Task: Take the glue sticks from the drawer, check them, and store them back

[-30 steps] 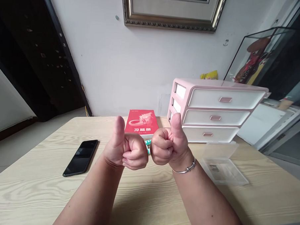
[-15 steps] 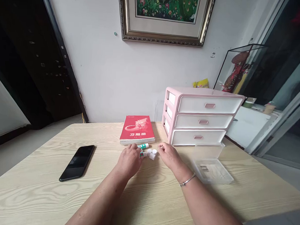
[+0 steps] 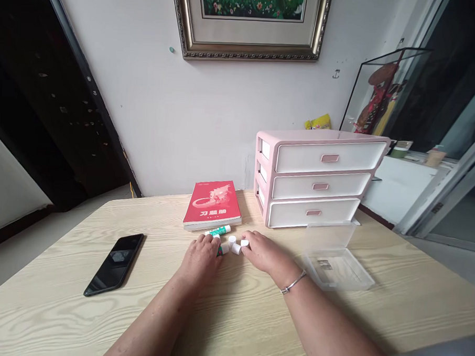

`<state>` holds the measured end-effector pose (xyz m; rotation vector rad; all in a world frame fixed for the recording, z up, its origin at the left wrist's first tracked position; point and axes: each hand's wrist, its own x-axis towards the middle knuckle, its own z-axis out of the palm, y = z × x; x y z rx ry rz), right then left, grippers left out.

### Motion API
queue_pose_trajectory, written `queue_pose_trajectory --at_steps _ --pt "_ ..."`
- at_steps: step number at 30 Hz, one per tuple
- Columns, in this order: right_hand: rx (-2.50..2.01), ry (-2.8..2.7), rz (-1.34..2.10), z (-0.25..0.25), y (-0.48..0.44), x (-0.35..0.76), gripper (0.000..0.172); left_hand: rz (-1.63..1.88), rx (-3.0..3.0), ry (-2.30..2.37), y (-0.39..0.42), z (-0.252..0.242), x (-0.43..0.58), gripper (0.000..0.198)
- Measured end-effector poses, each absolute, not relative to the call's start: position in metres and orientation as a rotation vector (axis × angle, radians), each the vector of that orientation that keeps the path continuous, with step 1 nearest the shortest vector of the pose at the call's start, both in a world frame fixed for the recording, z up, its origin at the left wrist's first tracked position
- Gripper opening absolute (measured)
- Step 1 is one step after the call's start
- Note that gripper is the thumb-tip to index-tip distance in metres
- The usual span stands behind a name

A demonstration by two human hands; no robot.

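My left hand (image 3: 201, 258) is closed over a green-and-white glue stick (image 3: 222, 250), whose white end pokes out beside my fingers. Another glue stick (image 3: 218, 231) lies just beyond, along the front of a red book (image 3: 213, 203). My right hand (image 3: 261, 251) pinches a small white cylinder (image 3: 244, 243) between thumb and fingers. Between my hands are two more white cylinders, one upright (image 3: 232, 240) and one tipped over (image 3: 236, 249). Part of the left-hand glue stick is hidden under my fingers.
A black phone (image 3: 114, 264) lies at left. To the right stands an open clear plastic box (image 3: 359, 282) with small pieces inside. Behind it is a pink-and-white drawer unit (image 3: 319, 187). The wall behind carries a framed picture (image 3: 251, 50).
My right hand has closed on a white cylinder at the right of the group. My left hand stays over the glue stick. The whole view has shifted slightly.
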<state>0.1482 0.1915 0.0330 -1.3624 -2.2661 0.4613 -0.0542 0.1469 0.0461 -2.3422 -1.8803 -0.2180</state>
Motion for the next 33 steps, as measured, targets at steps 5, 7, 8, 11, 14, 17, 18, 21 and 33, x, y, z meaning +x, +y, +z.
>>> queue_pose_trajectory --at_steps 5,7,8,11,14,17,18,21,33 --pt "-1.347 -2.185 0.494 0.035 0.191 0.151 0.013 -0.174 -2.395 -1.959 0.145 0.045 -0.055 0.024" --pt "-1.32 -2.046 0.601 0.034 0.194 0.149 0.011 -0.204 -2.418 -1.99 0.144 0.044 -0.058 0.021" --pt "-1.268 -1.967 0.689 0.034 0.195 0.147 0.013 -0.253 -2.438 -2.01 0.142 0.043 -0.059 0.022" --pt "-0.997 -1.769 0.985 0.037 0.192 0.138 0.022 -0.588 -2.574 -2.047 0.135 0.044 -0.066 0.025" --pt "-0.801 -1.689 1.131 0.047 0.179 0.132 0.026 -1.028 -2.737 -2.024 0.125 0.049 -0.071 0.03" --pt "-0.739 -1.683 1.181 0.055 0.166 0.131 0.027 -1.268 -2.857 -2.06 0.115 0.058 -0.073 0.039" --pt "-0.727 -1.675 1.197 0.057 0.164 0.131 0.028 -1.312 -2.898 -2.065 0.113 0.061 -0.073 0.041" --pt "-0.712 -1.63 1.25 0.058 0.161 0.133 0.03 -1.414 -2.986 -2.014 0.109 0.067 -0.074 0.042" --pt "-0.692 -1.697 1.227 0.056 0.157 0.132 0.03 -1.488 -2.959 -1.962 0.106 0.067 -0.076 0.039"
